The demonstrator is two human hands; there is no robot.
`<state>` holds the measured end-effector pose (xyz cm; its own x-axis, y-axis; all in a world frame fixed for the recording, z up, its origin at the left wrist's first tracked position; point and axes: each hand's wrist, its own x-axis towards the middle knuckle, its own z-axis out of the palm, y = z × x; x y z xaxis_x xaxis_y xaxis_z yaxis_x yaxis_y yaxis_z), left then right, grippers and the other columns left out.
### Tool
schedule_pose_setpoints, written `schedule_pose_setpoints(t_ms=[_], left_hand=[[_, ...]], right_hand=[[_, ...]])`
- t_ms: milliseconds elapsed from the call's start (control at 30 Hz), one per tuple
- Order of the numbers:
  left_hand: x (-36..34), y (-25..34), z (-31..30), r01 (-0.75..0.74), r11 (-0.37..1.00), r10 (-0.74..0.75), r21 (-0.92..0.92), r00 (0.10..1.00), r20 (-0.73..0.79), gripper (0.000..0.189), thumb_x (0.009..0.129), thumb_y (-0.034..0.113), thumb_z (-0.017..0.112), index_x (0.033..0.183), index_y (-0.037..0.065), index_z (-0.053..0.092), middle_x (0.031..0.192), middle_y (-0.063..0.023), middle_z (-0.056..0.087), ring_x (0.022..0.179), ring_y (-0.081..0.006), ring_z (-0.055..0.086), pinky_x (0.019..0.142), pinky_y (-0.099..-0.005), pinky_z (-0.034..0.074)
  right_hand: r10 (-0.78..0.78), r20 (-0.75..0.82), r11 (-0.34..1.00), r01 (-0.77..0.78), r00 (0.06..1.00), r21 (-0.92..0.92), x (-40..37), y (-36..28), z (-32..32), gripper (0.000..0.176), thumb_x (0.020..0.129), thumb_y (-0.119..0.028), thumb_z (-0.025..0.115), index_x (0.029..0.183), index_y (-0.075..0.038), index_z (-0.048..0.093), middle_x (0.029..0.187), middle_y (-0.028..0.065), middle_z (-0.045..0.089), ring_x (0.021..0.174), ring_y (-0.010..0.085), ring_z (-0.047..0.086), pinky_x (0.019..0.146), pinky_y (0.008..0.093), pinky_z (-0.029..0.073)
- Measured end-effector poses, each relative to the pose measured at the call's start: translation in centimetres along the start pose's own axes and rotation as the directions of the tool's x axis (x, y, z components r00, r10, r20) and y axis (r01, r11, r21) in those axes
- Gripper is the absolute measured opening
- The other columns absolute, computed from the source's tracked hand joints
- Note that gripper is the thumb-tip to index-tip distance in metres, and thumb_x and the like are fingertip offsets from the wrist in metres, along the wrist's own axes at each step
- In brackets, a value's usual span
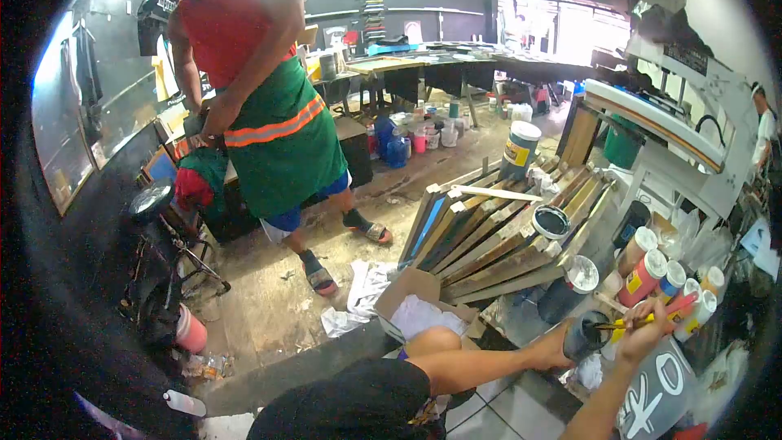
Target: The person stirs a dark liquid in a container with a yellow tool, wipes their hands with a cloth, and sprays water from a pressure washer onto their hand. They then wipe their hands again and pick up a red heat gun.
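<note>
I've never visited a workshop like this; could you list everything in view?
Dark cup: one, grey-black, lower right
Tool: one, partly yellow, tip at the cup's mouth
Wooden frames: many, brownish, leaning, centre right
Labelled tub: one, dark, white-lidded, atop the frames
Lidded jars: about six, mixed colours, right
Box: one, brown cardboard, lower centre
Stool: one, black, left
Bucket: one, pinkish red, left floor
Panel: one, dark grey, white-lettered, lower right
Machine: one, white, right
Background containers: many, mixed colours, upper centre
People: two, red-and-green clothes left, white clothes far right
Left hand: one, bare, on the cup
Right hand: one, bare, gripping the tool
</note>
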<state>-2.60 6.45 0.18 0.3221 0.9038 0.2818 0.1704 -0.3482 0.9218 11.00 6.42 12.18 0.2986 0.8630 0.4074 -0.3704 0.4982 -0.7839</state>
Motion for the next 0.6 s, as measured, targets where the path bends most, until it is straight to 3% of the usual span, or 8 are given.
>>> schedule_pose_setpoints(t_ms=[133, 233, 300, 433, 467, 533, 567, 600], left_hand=[[-0.5, -0.8, 1.4, 0.033, 0.996, -0.026, 0.088, 0.997, -0.078, 0.089, 0.054, 0.017, 0.074, 0.128, 0.001, 0.028, 0.122, -0.0220, 0.043, 0.116, -0.0337, 0.044, 0.098, -0.0364, 0.034], [-0.2, -2.4, 2.5, -0.051, 0.987, 0.075, 0.156, 0.985, -0.153, 0.089, 0.056, 0.018, 0.074, 0.129, 0.000, 0.027, 0.122, -0.0224, 0.043, 0.116, -0.0347, 0.043, 0.098, -0.0366, 0.034], [-0.1, -2.3, 2.7, -0.081, 0.987, 0.103, 0.135, 0.981, -0.165, 0.091, 0.057, 0.021, 0.076, 0.130, 0.000, 0.026, 0.123, -0.0224, 0.043, 0.116, -0.0356, 0.043, 0.098, -0.0371, 0.035], [0.1, -3.3, 2.4, -0.082, 0.989, 0.098, 0.127, 0.988, -0.122, 0.094, 0.056, 0.024, 0.078, 0.131, 0.001, 0.025, 0.124, -0.0236, 0.042, 0.116, -0.0359, 0.043, 0.098, -0.0373, 0.035], [0.3, -3.2, 1.7, -0.052, 0.991, 0.058, 0.122, 0.997, -0.050, 0.096, 0.057, 0.027, 0.078, 0.132, 0.000, 0.024, 0.126, -0.0244, 0.040, 0.116, -0.0365, 0.043, 0.098, -0.0374, 0.035], [0.4, -3.6, 1.1, -0.009, 0.994, 0.004, 0.105, 0.999, 0.050, 0.099, 0.057, 0.029, 0.078, 0.133, -0.001, 0.022, 0.128, -0.0253, 0.039, 0.117, -0.0372, 0.042, 0.098, -0.0375, 0.035], [0.8, -4.6, 0.7, -0.038, 0.968, 0.032, 0.248, 0.999, 0.031, 0.098, 0.058, 0.034, 0.077, 0.132, -0.001, 0.023, 0.127, -0.0248, 0.040, 0.115, -0.0372, 0.044, 0.097, -0.0386, 0.035], [1.0, -5.4, 0.9, -0.080, 0.923, 0.062, 0.376, 0.996, 0.061, 0.097, 0.058, 0.038, 0.076, 0.131, -0.001, 0.025, 0.126, -0.0243, 0.042, 0.112, -0.0373, 0.045, 0.096, -0.0397, 0.036]], right_hand=[[0.111, -0.017, 0.993, -0.110, 0.994, 0.035, 1.3, 4.5, -3.0, 0.027, 0.085, -0.027, 0.045, 0.063, -0.012, 0.038, 0.055, -0.0011, 0.037, 0.042, 0.0088, 0.036, 0.039, 0.0224, 0.029], [0.124, 0.005, 0.992, -0.124, 0.992, 0.036, 0.7, 1.3, -2.4, 0.026, 0.085, -0.027, 0.043, 0.065, -0.012, 0.040, 0.055, -0.0011, 0.036, 0.040, 0.0088, 0.035, 0.039, 0.0220, 0.030], [-0.036, 0.267, 0.976, -0.024, 0.963, 0.217, 0.6, 0.1, -2.6, 0.025, 0.086, -0.027, 0.042, 0.066, -0.011, 0.039, 0.054, -0.0012, 0.035, 0.039, 0.0091, 0.034, 0.039, 0.0217, 0.031], [0.159, 0.265, 0.976, -0.191, 0.951, 0.101, 0.5, 5.2, -3.2, 0.026, 0.081, -0.031, 0.042, 0.066, -0.011, 0.036, 0.048, -0.0007, 0.032, 0.034, 0.0084, 0.030, 0.033, 0.0222, 0.026], [0.132, 0.266, 0.989, -0.145, 0.955, 0.028, 1.4, 4.0, -3.5, 0.023, 0.085, -0.028, 0.040, 0.068, -0.012, 0.035, 0.048, -0.0017, 0.030, 0.033, 0.0085, 0.028, 0.031, 0.0220, 0.027], [0.044, 0.328, 0.965, -0.125, 0.944, 0.230, 2.2, 0.7, -2.8, 0.023, 0.085, -0.028, 0.040, 0.069, -0.011, 0.037, 0.046, -0.0015, 0.030, 0.032, 0.0078, 0.029, 0.031, 0.0212, 0.027], [0.002, 0.372, 0.923, -0.145, 0.928, 0.355, 2.4, -0.4, -3.4, 0.023, 0.085, -0.028, 0.039, 0.069, -0.011, 0.038, 0.045, -0.0018, 0.030, 0.032, 0.0073, 0.030, 0.030, 0.0208, 0.027], [0.107, 0.375, 0.769, -0.316, 0.921, 0.556, 3.5, 2.7, -7.1, 0.027, 0.087, -0.033, 0.038, 0.077, -0.009, 0.044, 0.055, 0.0023, 0.043, 0.041, 0.0100, 0.042, 0.037, 0.0219, 0.037]])
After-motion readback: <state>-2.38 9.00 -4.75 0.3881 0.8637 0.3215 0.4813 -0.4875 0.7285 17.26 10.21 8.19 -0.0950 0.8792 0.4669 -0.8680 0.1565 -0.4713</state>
